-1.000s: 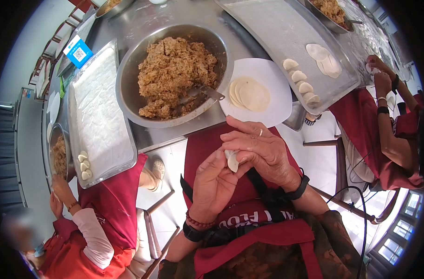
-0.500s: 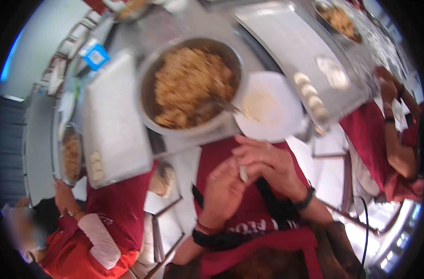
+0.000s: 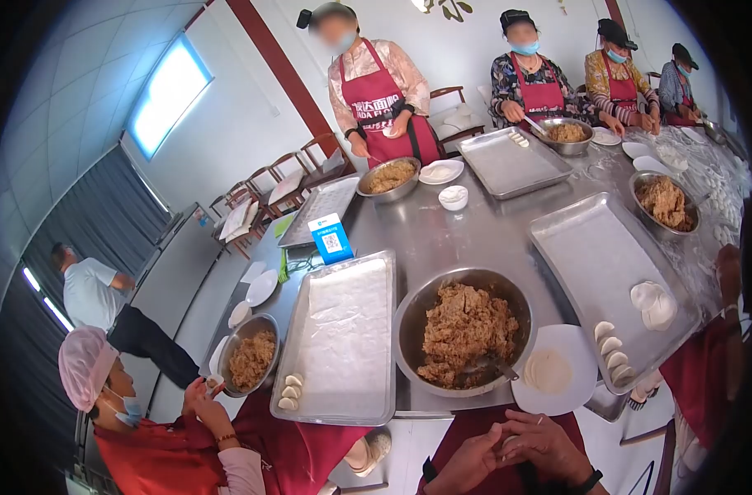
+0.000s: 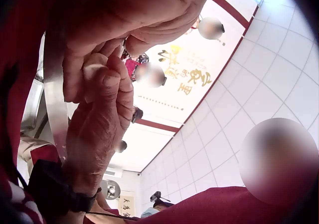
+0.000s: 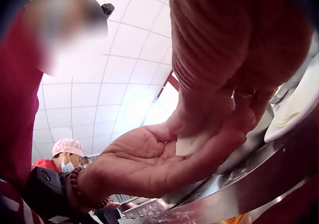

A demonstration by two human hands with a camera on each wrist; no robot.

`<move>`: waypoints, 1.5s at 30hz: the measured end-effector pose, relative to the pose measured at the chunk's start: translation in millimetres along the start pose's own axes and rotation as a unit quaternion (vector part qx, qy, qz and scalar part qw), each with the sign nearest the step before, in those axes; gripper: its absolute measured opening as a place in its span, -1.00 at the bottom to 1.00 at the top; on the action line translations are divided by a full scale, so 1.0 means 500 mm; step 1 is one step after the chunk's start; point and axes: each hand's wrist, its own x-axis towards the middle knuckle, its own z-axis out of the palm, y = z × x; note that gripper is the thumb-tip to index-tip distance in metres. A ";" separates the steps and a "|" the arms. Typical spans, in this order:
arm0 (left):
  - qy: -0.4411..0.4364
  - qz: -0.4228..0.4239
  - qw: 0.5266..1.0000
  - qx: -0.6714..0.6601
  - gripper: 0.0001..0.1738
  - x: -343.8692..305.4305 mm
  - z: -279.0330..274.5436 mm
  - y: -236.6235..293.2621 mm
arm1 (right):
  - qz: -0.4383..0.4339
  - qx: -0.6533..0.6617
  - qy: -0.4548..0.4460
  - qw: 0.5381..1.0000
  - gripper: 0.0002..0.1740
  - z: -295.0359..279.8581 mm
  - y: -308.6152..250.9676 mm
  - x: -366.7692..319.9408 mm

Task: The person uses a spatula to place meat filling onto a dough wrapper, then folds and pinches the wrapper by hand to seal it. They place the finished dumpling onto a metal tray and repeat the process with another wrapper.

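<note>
In front of the apron my left hand [image 3: 472,459] and right hand [image 3: 548,446] meet around one small pale dumpling [image 5: 188,145]. My left hand [image 5: 144,159] cups it from below with bent fingers in the right wrist view. The right thumb and fingers pinch the dumpling [image 4: 94,70] in the left wrist view; fingers hide much of it. Just beyond the hands stands a steel bowl [image 3: 403,330] of brown filling [image 3: 467,330] with a metal utensil [image 3: 506,371] in it. Beside it, a white plate [image 3: 581,355] bears a stack of round wrappers [image 3: 548,371].
A floured tray [image 3: 339,322] with a few dumplings [image 3: 291,391] lies left of the bowl. To the right, another tray [image 3: 586,247] holds a row of dumplings [image 3: 614,355] and several wrappers [image 3: 652,305]. A person in a pink cap [image 3: 91,367] sits close on the left.
The head view has tilted up, bringing the far side of the table and the people there into sight. Both hands stay together on the dumpling, now lower in the view.
</note>
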 end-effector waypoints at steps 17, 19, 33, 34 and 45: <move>-0.008 -0.017 0.991 0.131 -0.45 -0.028 0.056 0.010 | -0.190 -0.082 -0.073 0.976 -0.67 -0.018 -0.015 0.019; -0.008 0.022 0.982 0.187 -0.44 -0.027 0.049 0.000 | 0.155 0.152 -0.103 0.971 -0.76 -0.010 -0.084 0.027; -0.056 0.109 0.992 0.029 -0.34 -0.048 0.028 -0.030 | -0.008 0.012 -0.111 0.994 -0.88 0.006 -0.086 0.019; -0.057 0.103 0.993 0.025 -0.33 -0.051 0.030 -0.030 | -0.012 0.012 -0.099 0.995 -0.87 0.007 -0.083 0.016; -0.058 0.073 0.995 -0.038 -0.32 -0.040 0.041 -0.032 | 0.025 0.027 -0.035 0.999 -0.81 0.003 -0.086 0.008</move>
